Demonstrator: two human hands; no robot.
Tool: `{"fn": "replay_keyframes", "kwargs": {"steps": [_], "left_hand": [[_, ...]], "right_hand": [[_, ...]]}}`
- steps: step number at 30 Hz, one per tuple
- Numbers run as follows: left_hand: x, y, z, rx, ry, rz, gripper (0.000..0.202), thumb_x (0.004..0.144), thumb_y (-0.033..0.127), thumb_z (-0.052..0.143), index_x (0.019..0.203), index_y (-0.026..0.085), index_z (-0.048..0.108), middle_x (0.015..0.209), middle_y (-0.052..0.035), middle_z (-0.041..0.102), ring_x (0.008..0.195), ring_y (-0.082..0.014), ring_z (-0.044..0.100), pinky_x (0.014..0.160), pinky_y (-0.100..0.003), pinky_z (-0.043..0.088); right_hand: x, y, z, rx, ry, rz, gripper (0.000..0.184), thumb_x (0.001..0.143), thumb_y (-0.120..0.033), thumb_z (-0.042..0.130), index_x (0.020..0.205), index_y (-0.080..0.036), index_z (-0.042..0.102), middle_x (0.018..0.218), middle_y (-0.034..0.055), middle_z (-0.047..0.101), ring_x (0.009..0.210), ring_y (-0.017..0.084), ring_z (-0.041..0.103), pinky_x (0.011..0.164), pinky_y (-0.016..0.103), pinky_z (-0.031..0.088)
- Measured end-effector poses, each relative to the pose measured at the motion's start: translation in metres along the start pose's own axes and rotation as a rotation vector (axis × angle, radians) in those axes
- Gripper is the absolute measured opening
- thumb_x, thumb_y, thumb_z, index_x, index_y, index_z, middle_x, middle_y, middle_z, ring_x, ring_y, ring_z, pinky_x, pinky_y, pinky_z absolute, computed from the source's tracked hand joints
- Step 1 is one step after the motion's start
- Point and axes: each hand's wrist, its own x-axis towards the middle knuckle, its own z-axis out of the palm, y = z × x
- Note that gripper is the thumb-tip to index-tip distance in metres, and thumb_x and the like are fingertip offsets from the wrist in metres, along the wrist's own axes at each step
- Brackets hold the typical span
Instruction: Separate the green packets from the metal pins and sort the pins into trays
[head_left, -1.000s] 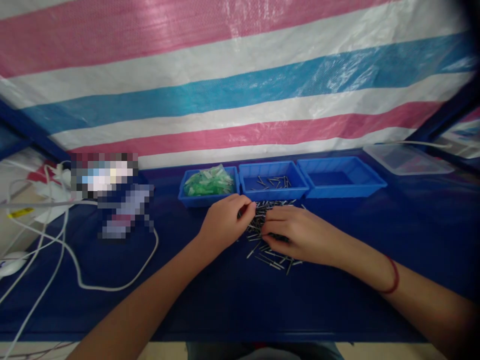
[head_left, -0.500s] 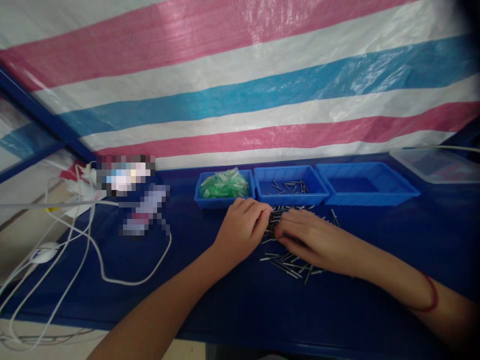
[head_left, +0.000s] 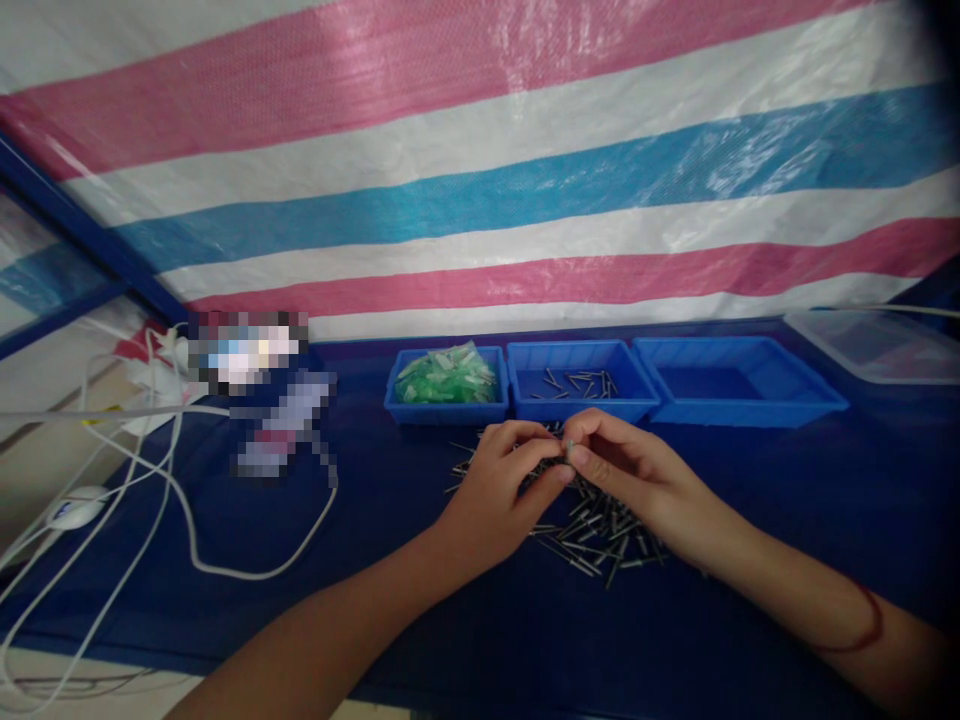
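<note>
A heap of small metal pins [head_left: 600, 530] lies on the dark blue table [head_left: 450, 620] in front of three blue trays. My left hand [head_left: 506, 490] and my right hand [head_left: 626, 465] meet just above the heap, fingertips pinched together around a thin pin [head_left: 564, 455]. Both hands are closed in a pinch. The left tray [head_left: 446, 385] holds green plastic parts, the middle tray [head_left: 577, 385] holds a few pins, and the right tray [head_left: 735, 385] looks bare inside.
White cables [head_left: 187, 510] loop across the table's left side beside a blurred object [head_left: 270, 420]. A clear plastic container [head_left: 877, 345] sits at the far right. A pink, white and blue striped tarp [head_left: 480, 180] hangs behind the trays.
Both hands have lifted off the heap of pins and come together fingertip to fingertip. The heap now shows more, spread below the hands. The view has shifted a little.
</note>
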Motion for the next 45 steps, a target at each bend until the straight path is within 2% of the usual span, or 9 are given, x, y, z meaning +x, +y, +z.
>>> {"fn": "replay_keyframes", "kwargs": {"steps": [9,15,20,26,33,35,39,43,45], "left_hand": [[0.000,-0.002,0.002,-0.008,-0.010,-0.060,0.016,0.090,0.030,0.056,0.096,0.018,0.064,0.099,-0.0074,0.061,0.098,-0.0199,0.056,0.089,-0.034,0.045],[0.000,-0.003,0.003,-0.010,-0.007,-0.048,0.015,0.090,0.029,0.056,0.094,0.018,0.065,0.100,-0.0073,0.061,0.098,-0.0195,0.057,0.089,-0.033,0.045],[0.004,-0.002,-0.006,-0.020,0.067,-0.073,0.012,0.088,0.028,0.059,0.090,0.019,0.066,0.098,-0.0057,0.061,0.098,-0.0184,0.057,0.090,-0.032,0.044],[0.011,-0.005,-0.025,0.068,0.141,-0.148,0.021,0.089,0.027,0.055,0.109,0.022,0.062,0.107,-0.0062,0.062,0.101,-0.0199,0.056,0.090,-0.034,0.045],[0.013,-0.009,-0.027,0.123,0.105,-0.116,0.015,0.089,0.021,0.053,0.098,0.021,0.065,0.099,-0.0040,0.064,0.095,-0.0182,0.058,0.088,-0.033,0.044],[0.013,-0.009,-0.025,0.147,0.088,-0.094,0.015,0.089,0.019,0.053,0.095,0.021,0.066,0.096,-0.0039,0.064,0.095,-0.0186,0.058,0.089,-0.033,0.044],[0.012,-0.013,-0.022,0.178,0.078,-0.066,0.018,0.089,0.017,0.051,0.098,0.021,0.067,0.095,-0.0041,0.065,0.096,-0.0190,0.057,0.089,-0.034,0.043],[0.012,-0.017,-0.021,0.186,0.074,-0.077,0.020,0.089,0.017,0.049,0.098,0.021,0.067,0.096,-0.0044,0.065,0.096,-0.0190,0.058,0.089,-0.034,0.045],[0.012,-0.018,-0.020,0.187,0.073,-0.077,0.021,0.089,0.016,0.049,0.099,0.021,0.067,0.097,-0.0045,0.065,0.096,-0.0188,0.058,0.088,-0.034,0.045]], "right_hand": [[-0.005,-0.006,0.003,-0.347,0.100,-0.199,0.004,0.089,-0.025,0.056,0.087,-0.022,0.058,0.080,0.0028,0.055,0.073,0.015,0.052,0.064,0.029,0.043],[-0.006,-0.010,0.001,-0.391,0.096,-0.278,0.010,0.089,-0.021,0.054,0.089,-0.022,0.064,0.086,0.0050,0.062,0.079,0.017,0.058,0.066,0.030,0.048],[-0.001,-0.006,-0.003,-0.468,0.171,-0.300,0.011,0.087,-0.021,0.057,0.092,-0.024,0.066,0.084,0.0042,0.063,0.076,0.017,0.059,0.065,0.031,0.048],[0.017,0.003,-0.015,-0.688,0.346,-0.406,0.014,0.088,-0.025,0.056,0.096,-0.024,0.068,0.086,0.0063,0.066,0.082,0.022,0.059,0.076,0.040,0.046],[0.025,0.012,-0.035,-1.076,0.470,-0.268,0.027,0.090,-0.035,0.053,0.109,-0.020,0.066,0.096,0.0109,0.064,0.089,0.028,0.055,0.076,0.043,0.040],[0.022,0.010,-0.032,-1.043,0.406,-0.323,0.028,0.089,-0.032,0.054,0.111,-0.019,0.063,0.098,0.0116,0.062,0.091,0.028,0.055,0.076,0.042,0.041],[0.012,0.003,-0.014,-0.855,0.131,-0.493,0.018,0.087,-0.019,0.051,0.101,-0.019,0.062,0.093,0.0088,0.061,0.086,0.022,0.054,0.077,0.038,0.043],[0.003,0.001,0.005,-0.872,-0.164,-0.470,0.013,0.086,-0.018,0.052,0.091,-0.019,0.064,0.087,0.0070,0.060,0.082,0.020,0.051,0.073,0.036,0.040],[0.002,0.003,0.012,-0.914,-0.245,-0.448,0.012,0.087,-0.021,0.054,0.089,-0.019,0.065,0.087,0.0065,0.059,0.084,0.021,0.049,0.074,0.037,0.038]]}}
